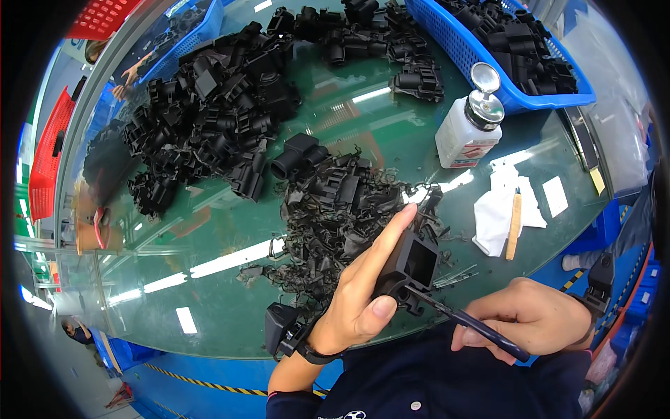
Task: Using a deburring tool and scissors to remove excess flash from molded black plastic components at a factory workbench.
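My left hand is closed around a black plastic housing with a rectangular opening. Its index finger stretches up along the part's side, and the thumb presses near the bottom. In my right hand is a slim knife-like tool with a dark handle. The tool's narrow dark end reaches the lower edge of the housing; the exact contact is hard to make out. Just beyond my left hand lies a heap of black plastic scraps, with another black housing at its far side.
A large pile of black housings covers the far left of the green table. At the far right stands a blue basket of similar parts. Nearer are a white pump bottle, white cloth and a tan strip.
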Tool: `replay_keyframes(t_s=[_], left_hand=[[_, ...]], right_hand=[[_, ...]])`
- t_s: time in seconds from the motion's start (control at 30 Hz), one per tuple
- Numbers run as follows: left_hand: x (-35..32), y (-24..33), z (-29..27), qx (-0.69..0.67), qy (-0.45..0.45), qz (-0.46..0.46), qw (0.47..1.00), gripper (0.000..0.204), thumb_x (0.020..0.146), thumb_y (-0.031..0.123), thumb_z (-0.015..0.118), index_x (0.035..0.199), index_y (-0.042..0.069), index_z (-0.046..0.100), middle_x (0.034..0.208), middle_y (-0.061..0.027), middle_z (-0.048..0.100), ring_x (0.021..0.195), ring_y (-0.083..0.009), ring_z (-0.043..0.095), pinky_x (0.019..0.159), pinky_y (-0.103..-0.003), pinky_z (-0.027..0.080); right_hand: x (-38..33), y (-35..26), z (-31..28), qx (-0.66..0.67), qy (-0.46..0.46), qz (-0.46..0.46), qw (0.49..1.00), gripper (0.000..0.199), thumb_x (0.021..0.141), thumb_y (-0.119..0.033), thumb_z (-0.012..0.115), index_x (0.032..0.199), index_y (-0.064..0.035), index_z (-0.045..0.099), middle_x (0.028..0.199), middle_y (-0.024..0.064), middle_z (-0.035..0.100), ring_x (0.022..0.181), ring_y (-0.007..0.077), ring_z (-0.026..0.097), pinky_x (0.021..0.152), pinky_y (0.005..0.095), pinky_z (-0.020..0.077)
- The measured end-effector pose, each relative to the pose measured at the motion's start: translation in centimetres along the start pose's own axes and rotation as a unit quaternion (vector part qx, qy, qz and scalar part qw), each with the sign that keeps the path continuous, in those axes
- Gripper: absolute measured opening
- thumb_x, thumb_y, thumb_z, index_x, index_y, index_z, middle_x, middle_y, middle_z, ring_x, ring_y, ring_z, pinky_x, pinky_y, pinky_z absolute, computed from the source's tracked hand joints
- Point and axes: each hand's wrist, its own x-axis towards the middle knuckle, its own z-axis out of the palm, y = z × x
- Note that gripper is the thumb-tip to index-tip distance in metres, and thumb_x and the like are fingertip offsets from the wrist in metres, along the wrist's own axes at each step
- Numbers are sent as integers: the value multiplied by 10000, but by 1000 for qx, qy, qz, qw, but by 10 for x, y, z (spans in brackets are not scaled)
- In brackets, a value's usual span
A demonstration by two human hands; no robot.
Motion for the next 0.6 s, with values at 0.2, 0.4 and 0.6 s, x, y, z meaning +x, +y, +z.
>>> replay_keyframes(t_s=[0.2, 0.4, 0.6], left_hand=[[0, 3, 0, -34, -11, -25, 999, 805, 872, 544, 323, 1309, -130, 257, 1327, -283, 339, 1236, -363, 369, 1018, -357, 266], [0, 2, 0, -15, -4, -12, 1000, 806, 872, 545, 326, 1309, -129, 258, 1326, -285, 338, 1237, -363, 367, 1017, -360, 268], [0, 0, 0, 8, 4, 0, 1000, 814, 871, 553, 329, 1311, -127, 257, 1327, -288, 336, 1240, -366, 362, 1017, -362, 270]], right_hand=[[1, 0, 1, -9, 0, -1, 1000, 216, 910, -149, 441, 939, -17, 609, 664, 116, 613, 492, 232, 547, 473, 325, 406], [-1, -2, 0, -11, 2, -4, 1000, 213, 909, -147, 440, 945, -21, 608, 665, 119, 614, 502, 247, 553, 479, 333, 411], [-1, -2, -1, -16, -6, 11, 1000, 211, 908, -146, 441, 948, -25, 610, 629, 124, 589, 496, 248, 547, 476, 336, 405]])
